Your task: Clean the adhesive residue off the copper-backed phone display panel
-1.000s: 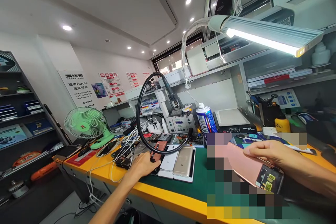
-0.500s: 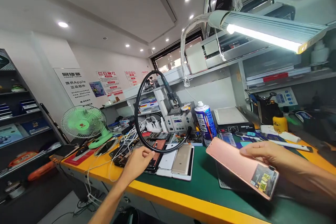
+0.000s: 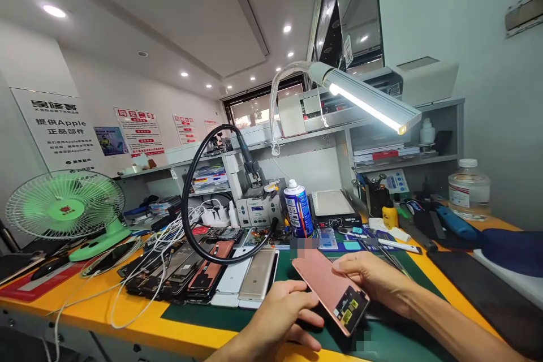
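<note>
My right hand [image 3: 360,272] grips a phone screen [image 3: 323,283] with a copper-pink back by its right edge, thumb on top. A dark strip with yellow patches crosses its near end. My left hand [image 3: 286,311] is beside the screen's left edge, fingers spread and holding nothing; a fingertip comes close to that edge, and I cannot tell whether it touches. The screen is tilted above a green mat [image 3: 203,317]. Left of it lie a gold phone [image 3: 257,274], a white phone [image 3: 232,276] and a copper-backed phone part [image 3: 210,266].
A black hose [image 3: 185,198] loops over the phones from a rework station [image 3: 259,212]. Behind the screen stands a blue spray can [image 3: 298,212]. A lit lamp [image 3: 369,99] hangs above. White cables [image 3: 163,260] and a green fan [image 3: 65,209] are left, a clear bottle [image 3: 469,192] right.
My view has turned right. My left hand has moved from beside the phones to the screen's left edge. My right hand still holds the screen, now nearer the middle of the view.
</note>
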`<state>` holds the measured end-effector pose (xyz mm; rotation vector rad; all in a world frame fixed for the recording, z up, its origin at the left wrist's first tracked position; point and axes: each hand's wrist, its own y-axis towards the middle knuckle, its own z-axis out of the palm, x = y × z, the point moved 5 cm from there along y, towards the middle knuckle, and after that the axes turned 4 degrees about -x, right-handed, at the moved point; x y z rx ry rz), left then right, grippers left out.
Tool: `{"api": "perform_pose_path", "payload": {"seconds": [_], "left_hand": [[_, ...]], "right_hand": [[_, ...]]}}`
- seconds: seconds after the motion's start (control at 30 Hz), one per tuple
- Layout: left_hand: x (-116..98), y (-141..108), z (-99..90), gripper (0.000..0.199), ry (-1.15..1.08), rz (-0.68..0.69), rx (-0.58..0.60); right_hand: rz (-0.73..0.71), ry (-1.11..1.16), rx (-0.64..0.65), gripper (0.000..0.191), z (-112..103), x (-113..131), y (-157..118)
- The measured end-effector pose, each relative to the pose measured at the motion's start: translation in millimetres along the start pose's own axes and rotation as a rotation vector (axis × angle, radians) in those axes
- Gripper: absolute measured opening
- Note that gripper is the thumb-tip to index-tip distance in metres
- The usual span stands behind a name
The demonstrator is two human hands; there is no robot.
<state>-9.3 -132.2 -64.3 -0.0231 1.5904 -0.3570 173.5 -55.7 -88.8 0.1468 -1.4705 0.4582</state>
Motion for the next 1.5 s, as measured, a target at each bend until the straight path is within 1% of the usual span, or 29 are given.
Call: {"api": "perform_pose_path", "payload": {"seconds": [0.07,0.17,0.23,0.3,0.37,0.5,0.6,0.67,0.73,0.8,0.87,0.9,0.93,1.0,1.07,1.13,1.3,1.4,1.5], "left_hand": [[-8.2,2.9,2.8,0.046,0.031,0.006,0.003],[-16.7,6.4,1.7,0.043,0.11,0.022,-0.032],[-19.5,9.3,0.2,0.048,0.173,0.027,-0.064],[-21.2,12.4,-0.7,0.056,0.234,0.042,-0.089],[-22.9,15.3,0.7,0.06,0.291,0.078,-0.083],[-27.1,19.0,6.5,0.051,0.373,0.202,-0.037],[-29.9,21.0,8.6,0.057,0.403,0.266,-0.073],[-31.8,22.4,11.1,0.057,0.395,0.277,-0.066],[-34.3,23.1,12.7,0.048,0.357,0.261,-0.019],[-37.3,21.6,9.0,0.046,0.286,0.213,0.042],[-40.4,16.7,-1.6,0.053,0.18,0.149,0.112],[-41.8,12.6,-8.1,0.052,0.11,0.125,0.167],[-43.2,7.5,-15.2,0.052,0.031,0.111,0.224],[-45.5,-3.5,-32.3,0.061,-0.139,0.14,0.279],[-43.7,-13.8,-47.0,0.073,-0.294,0.195,0.297],[-37.7,-21.7,-55.9,0.082,-0.418,0.242,0.306],[-24.0,-31.2,-63.7,0.088,-0.604,0.286,0.333],[-21.6,-35.8,-69.2,0.089,-0.646,0.293,0.352],[-20.4,-40.6,-76.3,0.086,-0.659,0.309,0.354]], "right_hand": [[-0.002,0.041,-0.009,0.027,0.0,0.1,-0.8],[-0.008,0.079,0.01,0.026,2.1,1.7,-3.2],[-0.019,0.089,0.037,0.027,4.4,3.5,-5.5],[-0.03,0.09,0.069,0.03,7.4,5.1,-7.8],[-0.036,0.082,0.106,0.032,10.7,6.0,-10.0],[-0.056,0.062,0.162,0.034,15.6,6.7,-12.5],[-0.073,0.045,0.174,0.036,17.2,6.5,-13.0],[-0.085,0.035,0.176,0.037,18.3,7.0,-13.9],[-0.097,0.031,0.181,0.037,19.5,9.2,-16.1],[-0.102,0.042,0.19,0.039,19.4,13.4,-19.4],[-0.107,0.079,0.189,0.043,16.0,19.9,-22.9],[-0.114,0.105,0.18,0.044,12.8,23.7,-24.4],[-0.126,0.135,0.168,0.042,9.0,27.5,-25.7],[-0.15,0.189,0.146,0.034,1.4,33.5,-27.1],[-0.156,0.223,0.135,0.029,-3.6,35.7,-26.9],[-0.14,0.245,0.124,0.027,-5.7,34.6,-25.3],[-0.076,0.277,0.038,0.021,-9.7,27.5,-19.2],[-0.039,0.26,-0.075,0.028,-19.5,20.2,-12.9],[-0.037,0.139,-0.21,0.035,-34.2,10.7,-3.0]]}}
